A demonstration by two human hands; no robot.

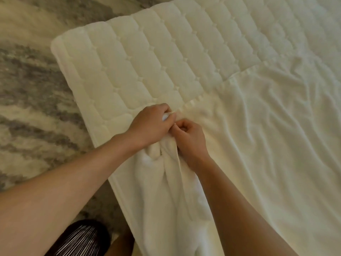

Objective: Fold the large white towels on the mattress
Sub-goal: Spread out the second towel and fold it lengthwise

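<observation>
A large white towel [267, 130] lies spread and wrinkled over the right part of the quilted white mattress [140, 58]. Its near left part is bunched up and hangs over the mattress edge toward me. My left hand [151, 124] is closed on the towel's corner at the hem. My right hand [190, 139] sits right beside it, touching it, with fingers pinched on the same bunched edge. Both forearms reach in from the bottom of the view.
The mattress corner [55, 43] sits at the upper left, with grey and cream patterned carpet [31, 89] around it. My knee in striped black and white cloth [81, 239] shows at the bottom by the mattress edge.
</observation>
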